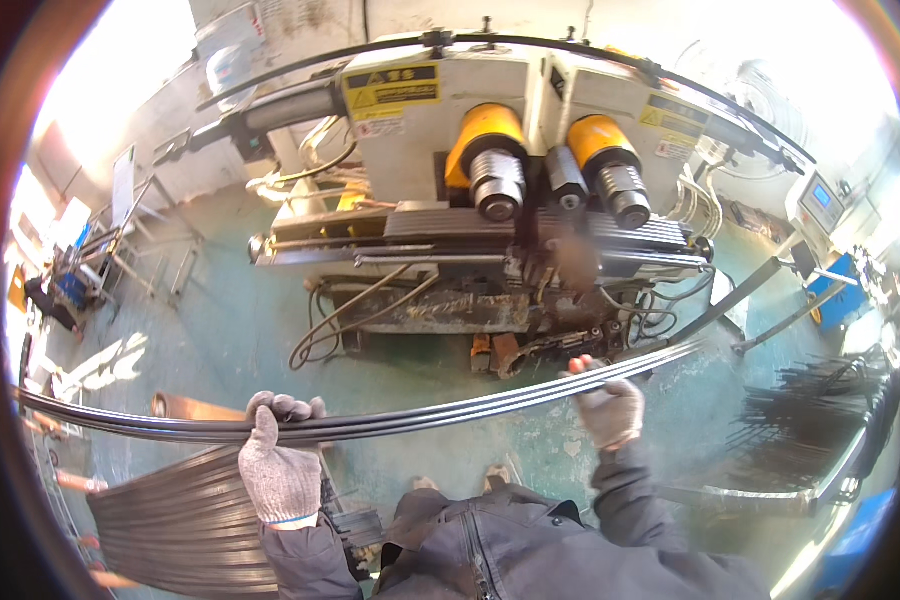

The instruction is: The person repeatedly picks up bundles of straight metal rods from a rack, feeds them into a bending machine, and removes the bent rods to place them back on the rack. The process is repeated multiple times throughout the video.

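A bundle of several long, thin dark metal rods (450, 412) stretches across in front of my body, from the far left edge to the right. My left hand (282, 465), in a grey knitted glove, is closed round the rods, its fingers curled over the top. Further right, my gloved right hand (610, 408) grips the same rods from beneath, with reddish fingertips showing above them. Beyond the rods stands a white machine (410, 130) with two orange cylinders (490, 128) ending in threaded metal spindles. A bed of grey metal bars (440, 224) lies under the spindles.
Below left, a rack holds many dark metal strips (185, 520). More dark rods (805, 410) lie in a pile at the right, near a metal frame (830, 485). A control panel (820, 200) stands at the far right, beside a blue box (838, 290). Hoses (345, 320) hang below the machine.
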Tool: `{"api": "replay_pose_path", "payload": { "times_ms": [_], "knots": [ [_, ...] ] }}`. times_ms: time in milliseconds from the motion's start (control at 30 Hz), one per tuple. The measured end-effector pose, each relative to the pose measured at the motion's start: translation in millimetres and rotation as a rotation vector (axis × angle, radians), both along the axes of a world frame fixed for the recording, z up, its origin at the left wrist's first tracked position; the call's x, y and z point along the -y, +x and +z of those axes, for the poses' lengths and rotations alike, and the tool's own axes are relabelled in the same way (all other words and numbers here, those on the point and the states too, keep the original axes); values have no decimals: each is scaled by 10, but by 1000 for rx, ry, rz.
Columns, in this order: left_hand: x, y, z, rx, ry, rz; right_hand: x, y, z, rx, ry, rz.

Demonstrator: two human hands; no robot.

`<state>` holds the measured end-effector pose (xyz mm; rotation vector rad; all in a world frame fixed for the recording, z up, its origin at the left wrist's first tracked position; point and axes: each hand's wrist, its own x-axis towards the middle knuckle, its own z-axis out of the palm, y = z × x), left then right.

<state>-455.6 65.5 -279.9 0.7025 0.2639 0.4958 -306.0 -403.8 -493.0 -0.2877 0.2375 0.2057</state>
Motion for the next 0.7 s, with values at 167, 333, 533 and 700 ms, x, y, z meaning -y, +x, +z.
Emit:
{"api": "replay_pose_path", "payload": {
  "times_ms": [167, 333, 533, 700],
  "knots": [
    [-353, 638, 242, 101, 223, -65, -364, 527, 381, -266, -103, -275],
    [-1363, 1083, 270, 144, 321, 43, -247, 924, 596, -186, -287, -441],
    [-2040, 1993, -318, 2, 206, 10, -779, 1558, 991, -113, -389, -592],
    [-2252, 2753, -611, -154, 101, -56, -1108, 2072, 1114, 45, -304, -614]
  ]
}}
